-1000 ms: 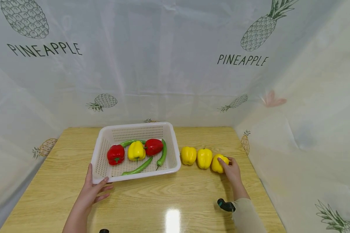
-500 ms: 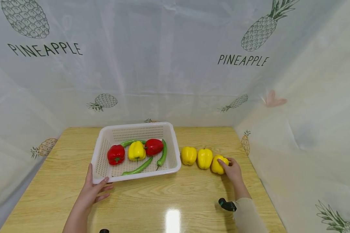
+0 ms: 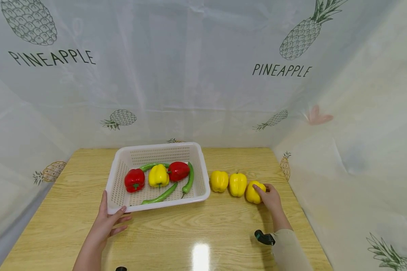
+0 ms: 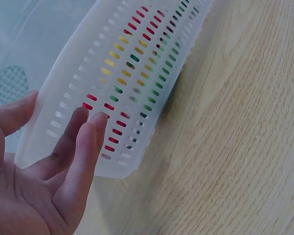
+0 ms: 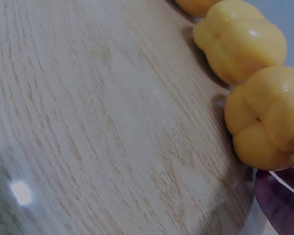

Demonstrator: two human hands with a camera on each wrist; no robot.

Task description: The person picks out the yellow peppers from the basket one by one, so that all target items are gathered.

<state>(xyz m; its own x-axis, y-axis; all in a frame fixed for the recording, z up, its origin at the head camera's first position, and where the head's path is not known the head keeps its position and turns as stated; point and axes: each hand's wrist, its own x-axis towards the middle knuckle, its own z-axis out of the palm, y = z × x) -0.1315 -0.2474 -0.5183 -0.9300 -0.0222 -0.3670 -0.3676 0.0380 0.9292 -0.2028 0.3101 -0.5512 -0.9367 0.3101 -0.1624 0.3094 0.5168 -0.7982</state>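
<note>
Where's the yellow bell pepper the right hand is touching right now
In the head view's right half, the glossy yellow bell pepper is rightmost in a row of three, right of the white plastic basket.

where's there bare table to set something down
Bare table lies between the left hand and right hand, in front of the white basket, and left of it. Crowded: right of it, where three yellow peppers line up.
</note>
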